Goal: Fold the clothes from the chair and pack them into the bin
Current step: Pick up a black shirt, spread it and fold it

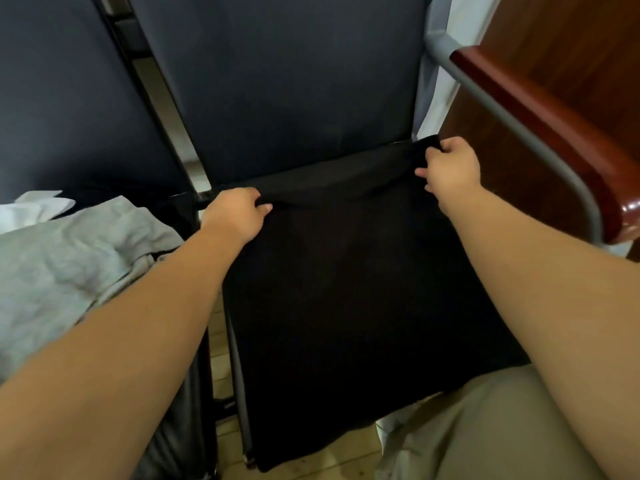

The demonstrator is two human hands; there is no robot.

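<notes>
Two hands (235, 216) (450, 168) on black garment (346, 289)

Office-like room
Dark padded chairs (277, 81) on metal frames (502, 109) side by side — a polished red-brown wooden worktop (547, 126) beside them, plank floor (221, 368).

A black garment (339, 289) lies spread flat over the seat of a dark-upholstered chair (277, 81), filling the middle of the view and hanging over the seat's front edge toward 6 o'clock. Its far edge, from 11 to 1 o'clock, is raised into a fold, pinched by the left hand (235, 213) and right hand (450, 168). A crumpled pale grey garment (69, 254) lies heaped at 9 o'clock
</notes>
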